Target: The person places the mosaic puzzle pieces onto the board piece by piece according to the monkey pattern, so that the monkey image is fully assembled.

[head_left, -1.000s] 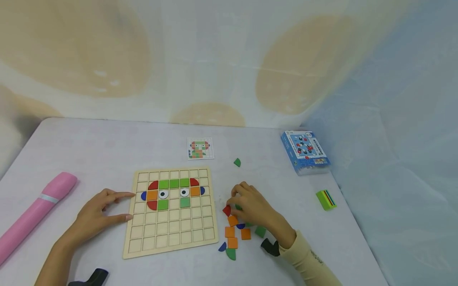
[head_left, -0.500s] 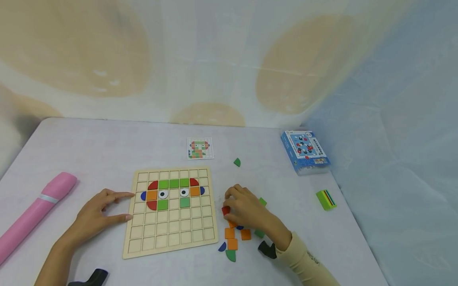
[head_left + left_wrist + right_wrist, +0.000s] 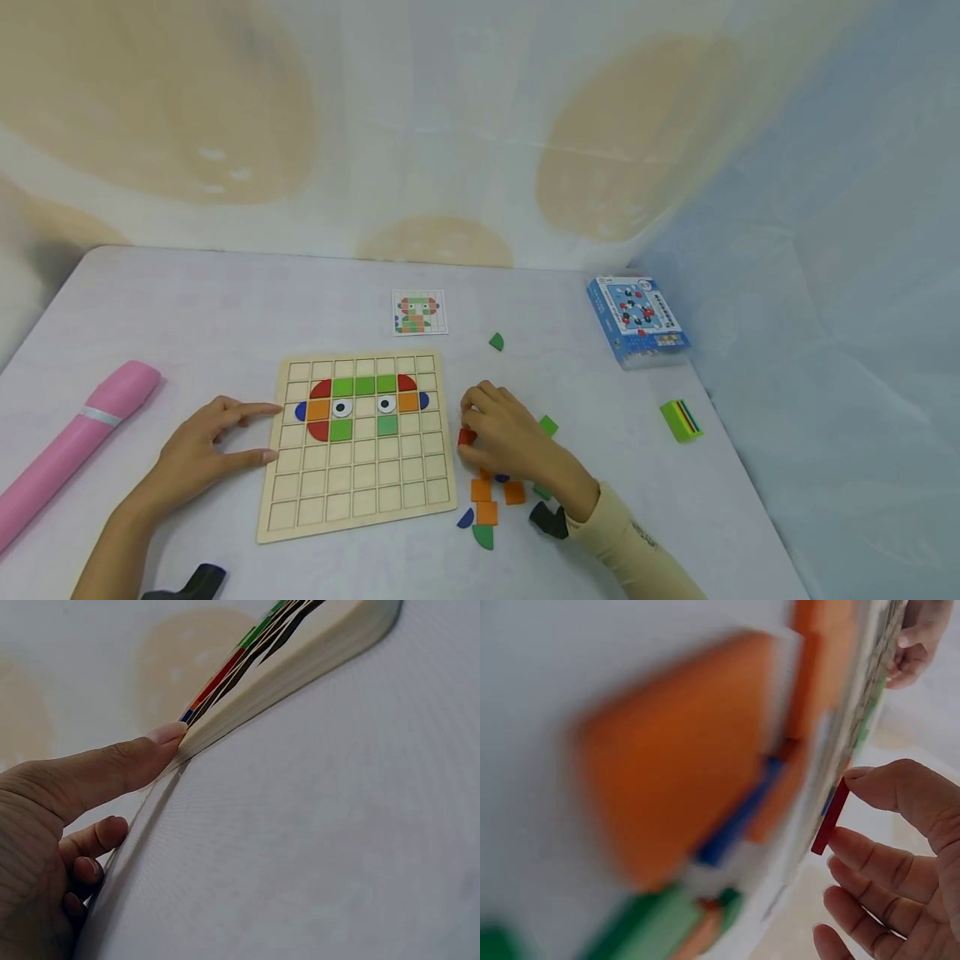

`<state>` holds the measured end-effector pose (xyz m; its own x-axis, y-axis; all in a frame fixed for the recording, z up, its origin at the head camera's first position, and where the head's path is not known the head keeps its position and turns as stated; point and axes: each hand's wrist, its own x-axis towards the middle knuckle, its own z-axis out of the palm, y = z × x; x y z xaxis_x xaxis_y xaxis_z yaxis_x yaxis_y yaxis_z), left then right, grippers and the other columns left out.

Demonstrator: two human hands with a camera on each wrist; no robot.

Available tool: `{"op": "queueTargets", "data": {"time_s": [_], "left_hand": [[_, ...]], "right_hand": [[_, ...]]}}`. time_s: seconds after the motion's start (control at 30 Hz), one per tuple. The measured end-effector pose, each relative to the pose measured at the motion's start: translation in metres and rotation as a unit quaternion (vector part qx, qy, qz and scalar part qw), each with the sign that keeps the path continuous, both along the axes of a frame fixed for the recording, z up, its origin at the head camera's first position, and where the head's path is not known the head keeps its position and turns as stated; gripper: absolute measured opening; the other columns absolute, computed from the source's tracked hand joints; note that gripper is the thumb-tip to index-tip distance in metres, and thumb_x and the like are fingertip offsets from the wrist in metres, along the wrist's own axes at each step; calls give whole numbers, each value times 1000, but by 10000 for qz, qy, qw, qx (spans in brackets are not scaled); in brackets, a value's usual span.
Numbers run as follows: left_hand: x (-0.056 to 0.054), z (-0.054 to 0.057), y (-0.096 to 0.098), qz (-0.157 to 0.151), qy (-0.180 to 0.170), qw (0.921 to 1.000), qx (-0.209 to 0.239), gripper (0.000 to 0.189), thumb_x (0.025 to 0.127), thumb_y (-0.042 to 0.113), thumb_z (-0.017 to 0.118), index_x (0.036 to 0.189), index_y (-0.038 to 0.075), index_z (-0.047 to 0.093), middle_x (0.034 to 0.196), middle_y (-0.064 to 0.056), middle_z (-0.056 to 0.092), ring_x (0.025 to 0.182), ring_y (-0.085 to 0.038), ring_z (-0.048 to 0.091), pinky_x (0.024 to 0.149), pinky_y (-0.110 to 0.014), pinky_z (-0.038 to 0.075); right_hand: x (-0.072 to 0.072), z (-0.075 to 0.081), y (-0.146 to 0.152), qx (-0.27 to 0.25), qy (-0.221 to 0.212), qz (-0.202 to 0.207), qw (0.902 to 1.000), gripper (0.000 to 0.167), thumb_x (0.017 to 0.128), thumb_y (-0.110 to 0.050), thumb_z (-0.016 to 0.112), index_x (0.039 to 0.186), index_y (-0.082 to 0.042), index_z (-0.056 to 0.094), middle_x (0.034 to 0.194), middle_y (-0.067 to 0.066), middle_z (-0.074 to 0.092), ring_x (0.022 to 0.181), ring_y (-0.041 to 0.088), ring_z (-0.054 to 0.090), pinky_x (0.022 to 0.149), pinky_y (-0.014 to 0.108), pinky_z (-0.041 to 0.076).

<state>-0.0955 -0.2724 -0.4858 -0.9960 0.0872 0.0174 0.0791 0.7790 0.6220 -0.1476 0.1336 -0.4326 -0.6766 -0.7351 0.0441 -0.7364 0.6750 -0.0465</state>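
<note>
The right hand (image 3: 504, 433) sits slightly nearer to the board (image 3: 364, 477) than a second ago, and the red piece (image 3: 830, 818) comes with it.
Thumb and forefinger pinch this piece by opposite edges, the other fingers loose; orange squares (image 3: 481, 490) lie on the bench (image 3: 600, 400) just beside this hand. The left hand (image 3: 204, 439) holds nothing: thumb and forefinger, spread wide, touch the board's edge. The piece looks thin, stiff and light, maybe a little slippery, so its edges seem the best grip.
</note>
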Motion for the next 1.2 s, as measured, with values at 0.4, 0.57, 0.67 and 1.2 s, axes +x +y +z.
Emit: {"op": "queueTargets", "data": {"time_s": [0.4, 0.57, 0.67, 1.2], "left_hand": [[-2, -2, 2, -68, 25, 9999, -95, 60, 73, 46, 85, 126, 24, 68, 99, -1, 56, 85, -13, 42, 68, -30, 32], [-2, -2, 4, -89, 48, 9999, -44, 60, 73, 45, 85, 126, 23, 68, 99, -1, 56, 85, -14, 42, 68, -29, 32], [-3, -2, 4, -102, 117, 9999, -3, 59, 73, 45, 86, 126, 24, 68, 98, 0, 55, 83, -12, 41, 68, -29, 32], [-1, 1, 1, -18, 90, 10000, -2, 59, 72, 43, 86, 126, 25, 68, 98, -1, 55, 82, -10, 40, 67, -29, 31]], "right_hand": [[-15, 10, -48, 21, -271, 450, 9986, 23, 88, -34, 72, 88, -12, 69, 113, -1, 58, 107, 16, 48, 91, 31, 44], [-17, 6, -63, 188, -290, 474, 9983, 23, 89, -35, 71, 93, -12, 71, 114, -2, 58, 107, 15, 48, 88, 29, 42], [-19, 3, -67, 318, -284, 399, 9983, 23, 90, -35, 72, 98, -13, 73, 115, -2, 59, 107, 15, 48, 90, 30, 43], [-22, 1, -70, 283, 321, 510, 9978, 19, 86, -32, 78, 103, -24, 80, 111, -3, 63, 103, 16, 50, 86, 30, 44]]}}
